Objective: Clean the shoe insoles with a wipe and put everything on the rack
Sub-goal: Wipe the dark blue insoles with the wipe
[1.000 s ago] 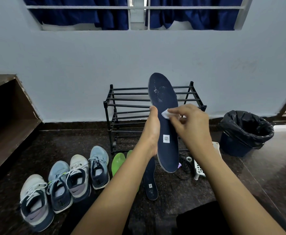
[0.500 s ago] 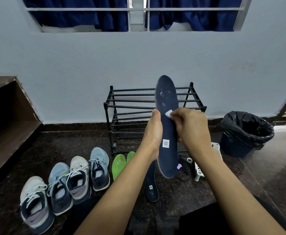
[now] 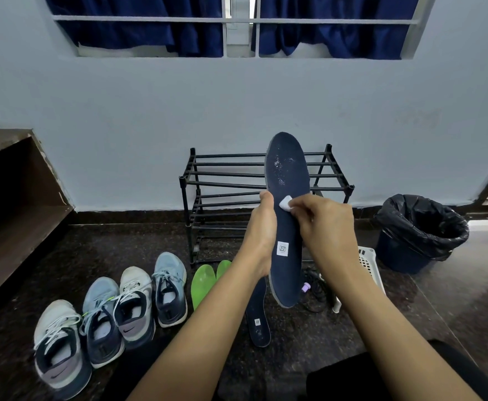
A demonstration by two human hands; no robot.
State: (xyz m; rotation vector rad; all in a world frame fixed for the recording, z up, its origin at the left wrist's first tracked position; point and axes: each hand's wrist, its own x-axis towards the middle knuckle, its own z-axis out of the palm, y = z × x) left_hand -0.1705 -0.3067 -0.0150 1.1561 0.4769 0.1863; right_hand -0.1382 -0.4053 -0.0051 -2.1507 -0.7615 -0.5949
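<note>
My left hand grips a dark navy insole upright by its left edge, toe end up, with white specks near the toe. My right hand pinches a small white wipe against the insole's middle. A second navy insole lies on the floor below, partly hidden by my left forearm. Two green insoles lie to its left. The black metal rack stands behind against the wall, its shelves bare.
Several sneakers sit in a row on the dark floor at the left. A white plastic basket and black cords are at the right, beside a bin with a black liner. A brown wooden shelf runs along the left.
The insole turned edge-on and then back to face me. My right hand with the wipe shifted slightly up along its middle.
</note>
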